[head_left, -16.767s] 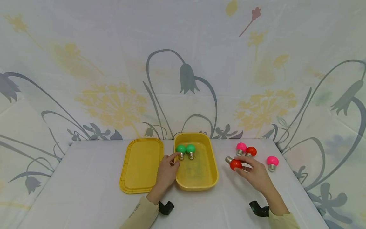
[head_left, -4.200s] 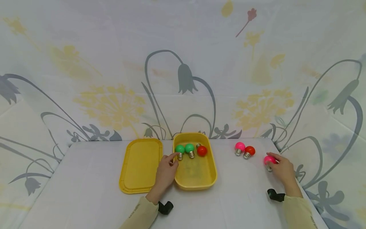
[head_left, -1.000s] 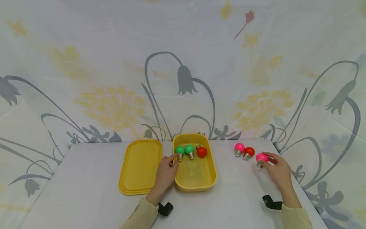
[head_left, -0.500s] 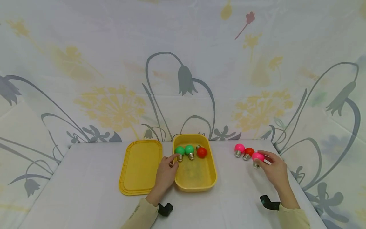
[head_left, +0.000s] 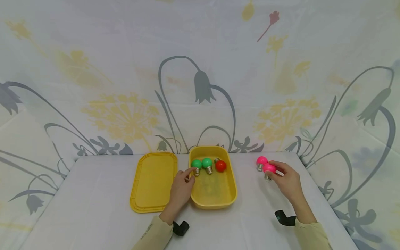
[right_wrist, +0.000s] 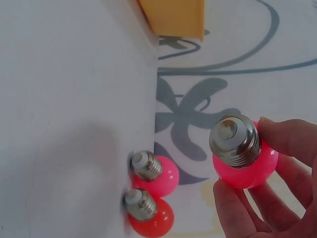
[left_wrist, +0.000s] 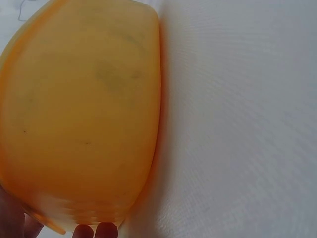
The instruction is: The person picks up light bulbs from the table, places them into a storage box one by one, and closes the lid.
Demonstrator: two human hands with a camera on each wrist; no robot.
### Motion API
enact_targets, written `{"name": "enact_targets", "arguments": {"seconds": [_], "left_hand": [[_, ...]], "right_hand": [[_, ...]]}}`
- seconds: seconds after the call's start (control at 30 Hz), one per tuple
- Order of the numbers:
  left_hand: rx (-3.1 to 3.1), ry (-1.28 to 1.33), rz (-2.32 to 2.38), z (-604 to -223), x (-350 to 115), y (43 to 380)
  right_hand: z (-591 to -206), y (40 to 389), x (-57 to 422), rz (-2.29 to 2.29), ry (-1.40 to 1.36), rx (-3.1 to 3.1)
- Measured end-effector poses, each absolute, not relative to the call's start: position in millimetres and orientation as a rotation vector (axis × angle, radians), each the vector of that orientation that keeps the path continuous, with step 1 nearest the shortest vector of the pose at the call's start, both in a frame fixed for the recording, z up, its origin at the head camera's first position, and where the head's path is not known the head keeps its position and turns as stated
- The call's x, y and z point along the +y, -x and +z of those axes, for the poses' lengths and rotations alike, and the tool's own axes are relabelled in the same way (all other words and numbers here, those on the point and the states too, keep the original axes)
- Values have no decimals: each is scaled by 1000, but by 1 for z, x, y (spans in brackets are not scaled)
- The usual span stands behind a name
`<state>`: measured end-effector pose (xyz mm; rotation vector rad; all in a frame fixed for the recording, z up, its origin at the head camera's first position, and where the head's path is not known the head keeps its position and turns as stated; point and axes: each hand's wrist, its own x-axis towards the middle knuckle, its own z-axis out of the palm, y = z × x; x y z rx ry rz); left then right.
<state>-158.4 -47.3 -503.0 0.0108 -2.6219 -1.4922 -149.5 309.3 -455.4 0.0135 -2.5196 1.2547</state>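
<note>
My right hand (head_left: pixel 287 180) pinches a pink light bulb (head_left: pixel 269 168) by its round globe, raised above the table. In the right wrist view its metal screw base (right_wrist: pixel 233 141) faces the camera. Beyond it lie another pink bulb (right_wrist: pixel 166 178) and a red bulb (right_wrist: pixel 156 219), which the held one covers in the head view. My left hand (head_left: pixel 182 187) grips the left rim of a yellow box (head_left: pixel 215 194), with fingers on both sides of the wall. Inside stand two green bulbs (head_left: pixel 207 163) and a red bulb (head_left: pixel 220 166) near the far end.
A flat yellow lid (head_left: pixel 154 182) lies left of the box. The white table (head_left: pixel 93 201) meets a flower-printed cloth backdrop (head_left: pixel 200 114) just behind the box. Black curved pieces (head_left: pixel 284 218) stick out by both wrists.
Over the last second my right hand has carried the pink bulb leftward, passing in front of the loose red one. Earlier, a red bulb went into the box. The left hand has stayed put.
</note>
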Motion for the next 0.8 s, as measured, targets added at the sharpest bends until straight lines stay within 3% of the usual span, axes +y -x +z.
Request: {"name": "enact_targets", "arguments": {"seconds": [0.8], "left_hand": [[-2650,-20,-1485,-503,-47,160]], "right_hand": [[-452,163,256,1315,-186,-2640]]}}
